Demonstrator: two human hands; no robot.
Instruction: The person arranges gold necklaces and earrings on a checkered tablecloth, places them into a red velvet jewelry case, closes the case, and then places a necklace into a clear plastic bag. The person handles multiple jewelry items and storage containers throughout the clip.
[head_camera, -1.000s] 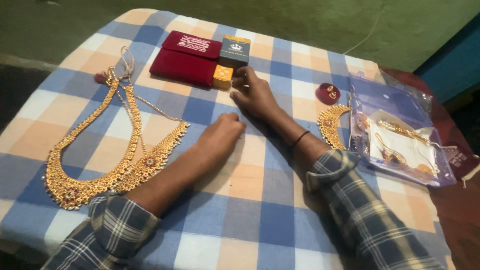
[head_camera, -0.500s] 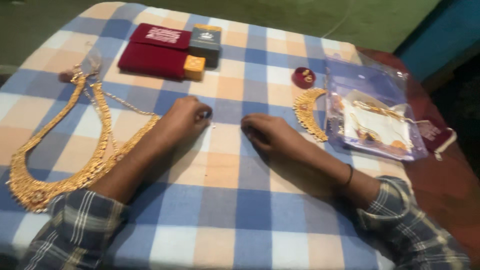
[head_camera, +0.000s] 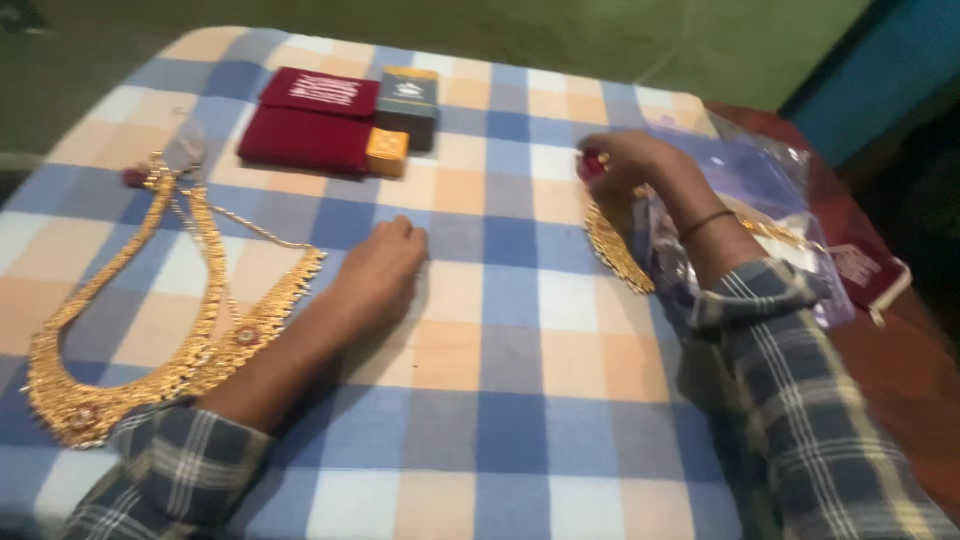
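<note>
Gripping small red item w/ right hand; left hand flat, empty.

Right hand moves off the middle of the checked cloth, where it lay half a second ago, out to the right edge; fingers now close around the small red round piece above the short gold necklace. Left hand shifts slightly nearer, knuckles down. Camera view swings left, then right.
</note>
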